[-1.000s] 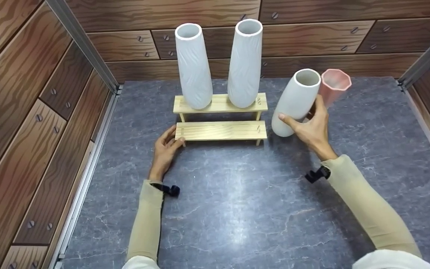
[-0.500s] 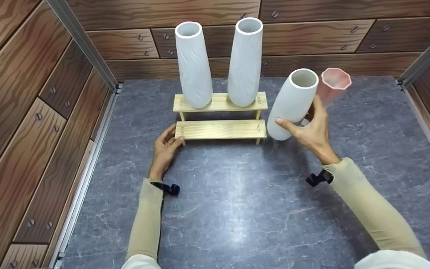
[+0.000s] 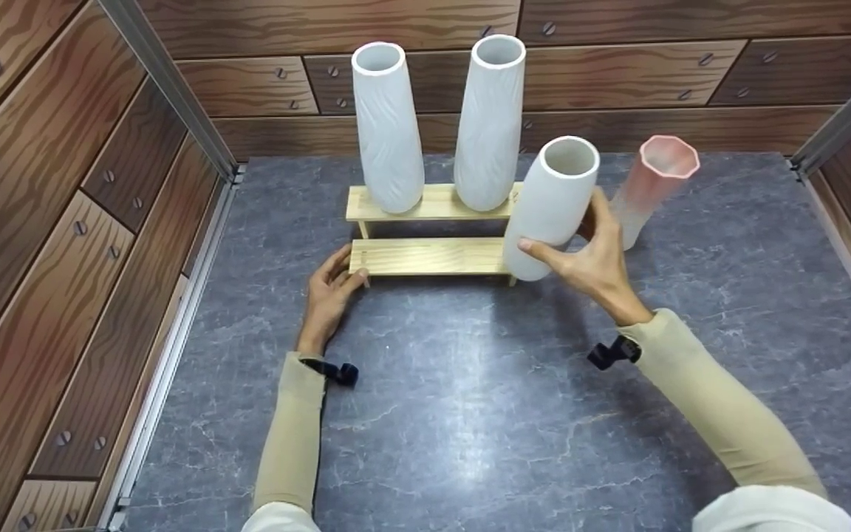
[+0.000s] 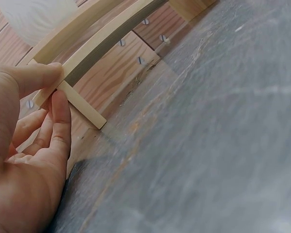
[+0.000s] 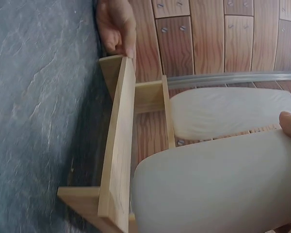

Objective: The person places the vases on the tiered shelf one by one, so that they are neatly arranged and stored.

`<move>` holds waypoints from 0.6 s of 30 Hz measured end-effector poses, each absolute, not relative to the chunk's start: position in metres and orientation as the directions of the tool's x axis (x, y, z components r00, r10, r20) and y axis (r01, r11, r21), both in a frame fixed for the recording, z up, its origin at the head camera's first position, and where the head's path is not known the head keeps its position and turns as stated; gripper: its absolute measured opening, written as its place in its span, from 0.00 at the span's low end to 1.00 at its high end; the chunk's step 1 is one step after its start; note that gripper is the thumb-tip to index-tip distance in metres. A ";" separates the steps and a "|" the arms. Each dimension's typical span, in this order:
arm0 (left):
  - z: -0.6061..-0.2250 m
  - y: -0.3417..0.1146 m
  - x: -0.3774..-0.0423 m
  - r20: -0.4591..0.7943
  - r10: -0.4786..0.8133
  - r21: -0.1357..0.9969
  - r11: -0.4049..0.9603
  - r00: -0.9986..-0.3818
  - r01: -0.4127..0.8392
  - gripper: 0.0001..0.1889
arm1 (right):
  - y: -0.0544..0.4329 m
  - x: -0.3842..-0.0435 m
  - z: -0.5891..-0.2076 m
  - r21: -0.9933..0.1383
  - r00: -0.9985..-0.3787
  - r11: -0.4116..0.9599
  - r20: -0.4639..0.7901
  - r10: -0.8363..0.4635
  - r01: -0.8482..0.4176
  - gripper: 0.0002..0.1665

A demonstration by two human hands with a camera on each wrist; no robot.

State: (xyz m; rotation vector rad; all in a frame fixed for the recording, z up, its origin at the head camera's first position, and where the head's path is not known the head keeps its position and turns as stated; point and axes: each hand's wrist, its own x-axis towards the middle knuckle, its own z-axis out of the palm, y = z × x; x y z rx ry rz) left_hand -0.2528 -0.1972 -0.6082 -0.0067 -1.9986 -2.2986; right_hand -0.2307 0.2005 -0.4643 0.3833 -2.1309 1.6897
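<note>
My right hand [image 3: 594, 258] grips a smooth white vase [image 3: 552, 203], thumb on its front and fingers round the far side. The vase leans slightly, its base over the right end of a two-step wooden stand [image 3: 425, 256]; in the right wrist view its lower end [image 5: 203, 189] is close to the front step, and contact cannot be told. My left hand [image 3: 328, 295] pinches the left end of the front step [image 4: 82, 63] between thumb and fingers. Two textured white vases [image 3: 388, 133] stand upright on the rear step [image 3: 436, 201].
A pink-and-white vase [image 3: 658, 177] with an eight-sided rim stands on the dark marbled tabletop [image 3: 470, 414], right of my right hand. Wood-patterned panels [image 3: 617, 74] enclose the back and sides, with metal rails [image 3: 174, 310] along the edges.
My right hand has moved left with the smooth white vase, from beside the stand to over its right end. More of the pink vase shows. My left hand stays on the stand.
</note>
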 end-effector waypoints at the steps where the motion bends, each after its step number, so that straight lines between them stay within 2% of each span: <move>1: -0.608 -0.197 -0.253 0.067 -0.069 0.988 -0.138 -0.995 0.076 0.35 | 0.198 -0.231 -0.464 -0.861 -0.883 0.232 0.470 0.024 -0.452 0.56; 18: -0.611 -0.197 -0.255 0.087 -0.066 0.982 -0.165 -0.994 0.097 0.34 | 0.145 -0.232 -0.463 -0.838 -0.851 0.156 0.523 -0.044 -0.523 0.55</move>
